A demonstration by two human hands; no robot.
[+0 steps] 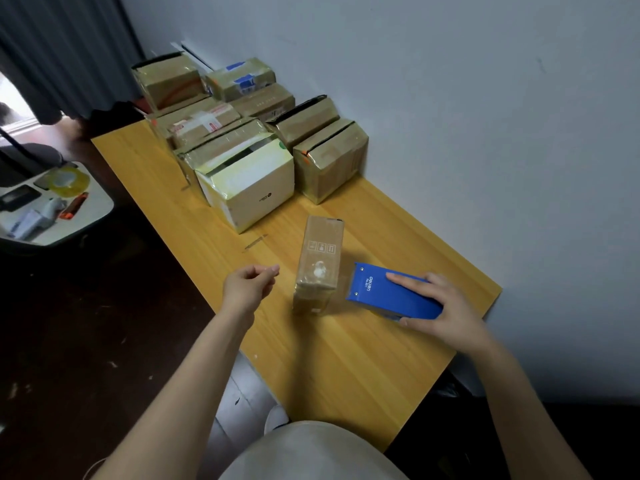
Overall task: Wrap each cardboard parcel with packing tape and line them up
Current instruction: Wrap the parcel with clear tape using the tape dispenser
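Gripping the blue tape dispenser (394, 295) at centre right, the right hand (448, 308) curls fingers and thumb around it, just beside the small taped parcel (319, 261). The left hand (247, 287) hovers centre-left, fingers loosely curled, empty. Wrapped parcels (329, 164) crowd the upper-left end of the wooden table (346, 362).

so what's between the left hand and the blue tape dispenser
In the head view, the small cardboard parcel stands between them on the wooden table.
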